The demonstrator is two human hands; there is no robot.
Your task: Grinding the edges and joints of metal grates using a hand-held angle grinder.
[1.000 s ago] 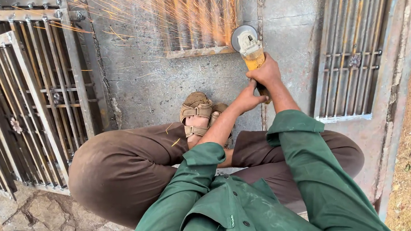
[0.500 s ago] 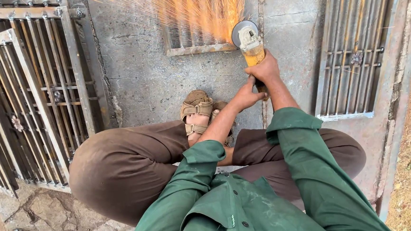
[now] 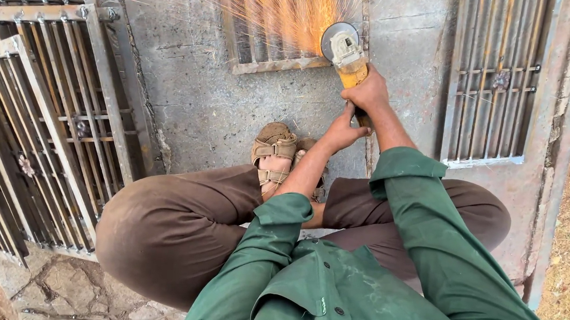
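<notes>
Head view: squatting on a grey slab (image 3: 189,101), sandalled foot (image 3: 273,154) below the grinder (image 3: 345,54). Right hand (image 3: 367,92) wrapped tight round the grinder's yellow body; left hand (image 3: 341,132) just below, fingers closed on its rear end. Disc pressed to the lower frame of a grille (image 3: 279,64) left of the grinder, sparks (image 3: 294,12) fanning up and away. Likely trouble: disc snagging between bars and kicking back toward foot or knees; bare hands close to sparks.
</notes>
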